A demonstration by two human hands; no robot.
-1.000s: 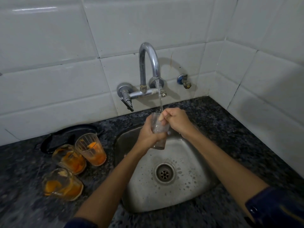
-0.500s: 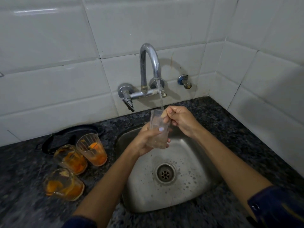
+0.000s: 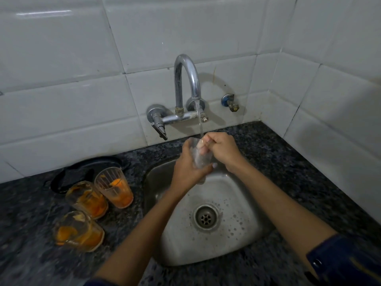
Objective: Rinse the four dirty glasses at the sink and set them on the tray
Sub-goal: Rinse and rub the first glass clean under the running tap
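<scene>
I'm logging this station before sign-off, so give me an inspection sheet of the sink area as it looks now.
Surface: dark speckled stone counter around a steel sink, whose basin is wet with droplets.
Job's things: one clear glass held under the running tap; three orange-stained glasses stand left of the sink; the black tray behind them has nothing seen on it.
Clutter: nothing seen.
Hands: left hand wraps the glass; right hand has fingers inside its mouth.
Cables: nothing seen.
Surroundings: white tiled walls; a small blue-collared valve right of the tap.
</scene>
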